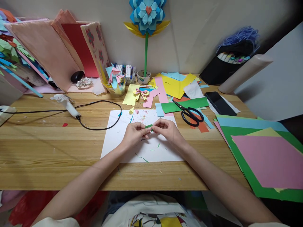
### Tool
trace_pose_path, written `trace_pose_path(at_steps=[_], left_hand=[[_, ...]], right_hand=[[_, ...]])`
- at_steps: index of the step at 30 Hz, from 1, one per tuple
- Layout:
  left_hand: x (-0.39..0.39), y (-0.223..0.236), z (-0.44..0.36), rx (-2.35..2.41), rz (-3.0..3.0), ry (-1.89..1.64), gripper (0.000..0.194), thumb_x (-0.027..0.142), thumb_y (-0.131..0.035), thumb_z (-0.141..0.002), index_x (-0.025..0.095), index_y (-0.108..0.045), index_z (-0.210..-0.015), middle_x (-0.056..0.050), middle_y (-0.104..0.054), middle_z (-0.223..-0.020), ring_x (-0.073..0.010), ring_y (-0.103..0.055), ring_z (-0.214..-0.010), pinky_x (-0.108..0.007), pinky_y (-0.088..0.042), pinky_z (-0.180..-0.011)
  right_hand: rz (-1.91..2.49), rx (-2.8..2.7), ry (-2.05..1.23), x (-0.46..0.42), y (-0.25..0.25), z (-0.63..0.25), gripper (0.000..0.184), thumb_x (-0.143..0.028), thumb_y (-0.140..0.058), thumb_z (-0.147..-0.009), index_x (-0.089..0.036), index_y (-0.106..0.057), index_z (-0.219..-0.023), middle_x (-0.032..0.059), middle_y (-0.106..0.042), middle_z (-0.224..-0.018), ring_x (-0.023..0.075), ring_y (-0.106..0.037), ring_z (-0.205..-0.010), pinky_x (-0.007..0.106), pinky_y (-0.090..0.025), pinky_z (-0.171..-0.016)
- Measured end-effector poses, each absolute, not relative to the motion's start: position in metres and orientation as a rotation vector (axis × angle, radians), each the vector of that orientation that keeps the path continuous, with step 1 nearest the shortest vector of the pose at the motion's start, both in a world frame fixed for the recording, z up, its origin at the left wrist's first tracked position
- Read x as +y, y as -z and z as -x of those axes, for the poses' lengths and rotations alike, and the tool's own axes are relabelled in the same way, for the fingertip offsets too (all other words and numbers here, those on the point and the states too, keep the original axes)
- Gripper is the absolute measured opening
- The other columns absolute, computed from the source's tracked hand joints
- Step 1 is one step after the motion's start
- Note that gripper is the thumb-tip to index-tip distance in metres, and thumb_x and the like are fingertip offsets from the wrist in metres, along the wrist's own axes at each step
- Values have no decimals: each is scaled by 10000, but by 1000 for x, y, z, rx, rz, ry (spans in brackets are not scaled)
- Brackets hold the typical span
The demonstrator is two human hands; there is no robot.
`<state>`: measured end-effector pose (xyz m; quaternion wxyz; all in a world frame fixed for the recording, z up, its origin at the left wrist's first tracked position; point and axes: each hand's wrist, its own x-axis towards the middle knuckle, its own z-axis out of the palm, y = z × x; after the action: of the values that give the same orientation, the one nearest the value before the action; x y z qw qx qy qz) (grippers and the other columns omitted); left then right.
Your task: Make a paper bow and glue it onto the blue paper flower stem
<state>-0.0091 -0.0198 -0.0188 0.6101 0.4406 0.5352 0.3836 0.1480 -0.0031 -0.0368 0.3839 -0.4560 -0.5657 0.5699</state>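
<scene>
Between the fingertips of my left hand [135, 134] and my right hand [167, 130] is a small piece of green paper [149, 126]. Both hands pinch it, one at each end, above a white sheet [113, 135] on the wooden table. Part of the piece is hidden by the fingers. Thin green paper scraps [142, 157] lie on the white sheet below the hands. Black-handled scissors [191, 116] rest beyond my right hand, partly on a long green paper strip [196, 103].
A white glue gun [67, 106] with a looping black cord lies left. Stacked coloured paper [267, 157] covers the right edge, near a phone [220, 103]. Behind the sheet are yellow paper [174, 86], a cup of folded paper [115, 88] and a blue paper flower [148, 15].
</scene>
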Motion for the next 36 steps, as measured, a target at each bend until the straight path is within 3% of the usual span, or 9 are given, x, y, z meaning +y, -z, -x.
trace_pose_path(at_steps=[5,13,20,27,32,36], left_hand=[[-18,19,12,1189,-1007,-830,254,315,-708,-614,124,-562,-533,-1,-570,-468,-86,-518,-431,-209,-371,-456],[-20,23,11,1275,-1380,-898,322,404,-532,-774,149,-561,-580,12,-560,-487,-106,-538,-454,-235,-418,-515],[-17,27,10,1202,-1237,-970,261,375,-678,-651,134,-593,-703,-32,-629,-692,-132,-592,-628,-240,-457,-581],[-18,25,13,1232,-1354,-882,203,332,-612,-697,137,-566,-664,6,-550,-611,-103,-501,-562,-215,-368,-527],[-18,21,12,1268,-1450,-845,200,310,-564,-717,147,-519,-610,34,-463,-563,-90,-424,-538,-211,-310,-507],[-18,21,13,1310,-1532,-862,233,320,-550,-740,154,-504,-583,35,-457,-551,-94,-429,-536,-214,-316,-508]], right_hand=[[1131,-1527,-1520,0,35,-154,186,-323,-654,-681,-157,-573,-705,-10,-563,-646,116,-523,-622,253,-421,-606],[1081,-1650,-1566,2,33,-158,166,-299,-627,-711,-167,-532,-681,-35,-533,-612,93,-481,-566,227,-368,-546],[1085,-1409,-1609,-3,35,-149,187,-334,-582,-754,-165,-522,-701,4,-593,-652,105,-542,-574,253,-454,-570],[1063,-1797,-929,-8,29,-151,216,-289,-611,-755,-209,-579,-954,44,-609,-901,148,-574,-764,279,-493,-671],[962,-2003,-564,-8,28,-154,111,-232,-518,-842,-202,-621,-867,45,-639,-793,165,-568,-752,306,-459,-711],[1004,-1964,-503,-6,28,-155,112,-229,-511,-840,-188,-607,-796,39,-618,-738,156,-554,-694,294,-447,-667]])
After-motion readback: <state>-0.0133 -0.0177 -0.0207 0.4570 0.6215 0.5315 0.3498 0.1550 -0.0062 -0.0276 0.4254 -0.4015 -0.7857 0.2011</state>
